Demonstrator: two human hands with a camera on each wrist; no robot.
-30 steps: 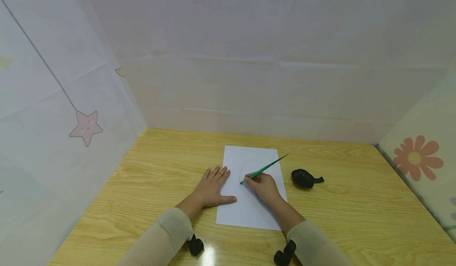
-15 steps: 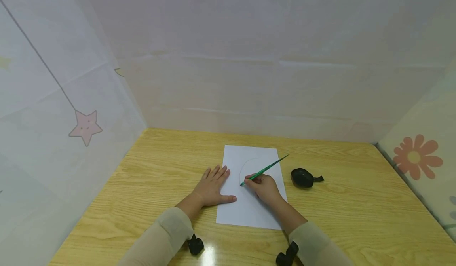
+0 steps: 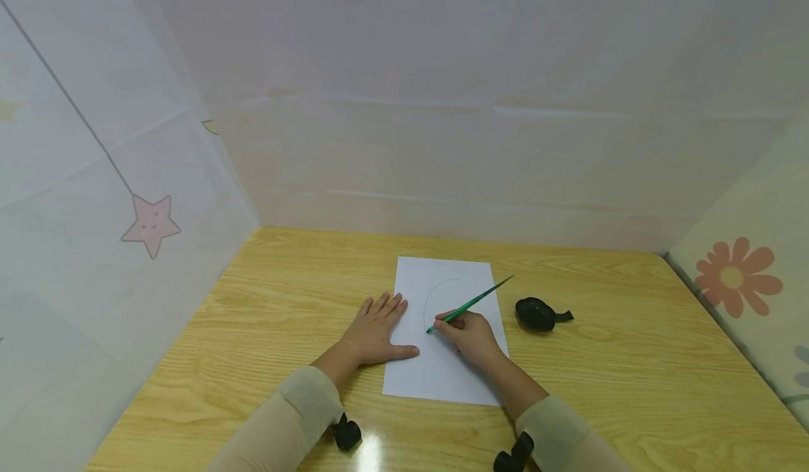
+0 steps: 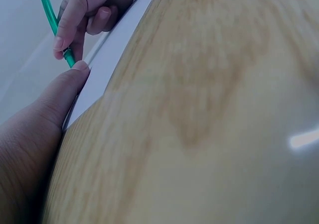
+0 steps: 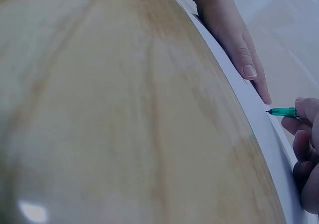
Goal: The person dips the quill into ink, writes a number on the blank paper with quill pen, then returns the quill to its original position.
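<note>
A white sheet of paper lies on the wooden table. My left hand rests spread over its left edge, thumb out on the sheet. In my right hand a slim green pen is pinched between thumb and fingers, its top end slanting up to the right. The pen's tip meets the paper at the lower end of a thin curved line. In the right wrist view the green pen shows a dark point close to the paper.
A dark, glossy rounded object with a short tail lies on the table right of the paper. Pale printed cloth stands up behind the table and along both sides. Black wrist devices sit at both sleeves.
The pen tip has moved slightly down toward me, and the curved line now reaches a little lower. My right hand has shifted down with it; my left hand stays put.
</note>
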